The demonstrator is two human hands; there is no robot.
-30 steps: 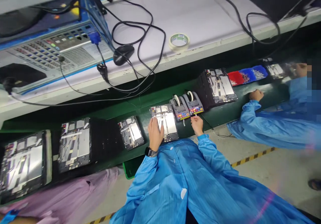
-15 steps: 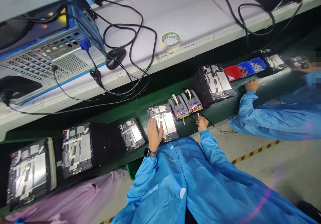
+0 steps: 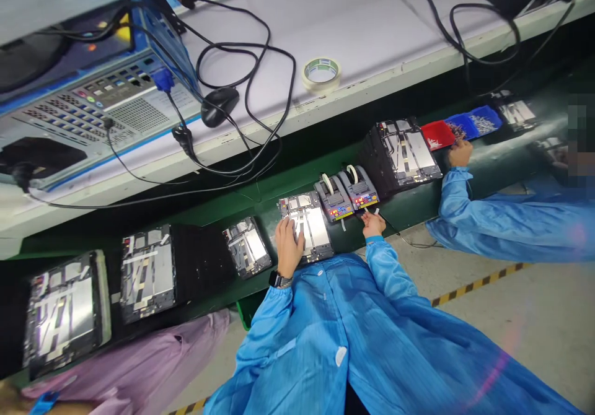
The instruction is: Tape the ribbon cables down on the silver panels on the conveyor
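The left hand (image 3: 288,248) is being pressed down on an open tablet frame (image 3: 310,229), its grip released and its fingers spread across the metal panels. The frame is being kept directly before the wearer on the green tabletop (image 3: 264,214), apparently so it can be pinned against sliding. Meanwhile, a small white strip (image 3: 375,211) is being pinched in the clenched grip of the right hand (image 3: 374,224), though the fingers hide most of it. It is being held just beside a pair of tape dispensers (image 3: 346,193), which are evidently being kept next to the frame for easy reach.

Along the tabletop, a smaller tablet frame (image 3: 246,248) is being kept to the left, while a stack of frames (image 3: 409,153) is being kept to the right, seemingly in line for handling. Farther right, a co-worker's hand (image 3: 460,153) is being held near a red tray (image 3: 437,135) and a blue tray (image 3: 476,122).
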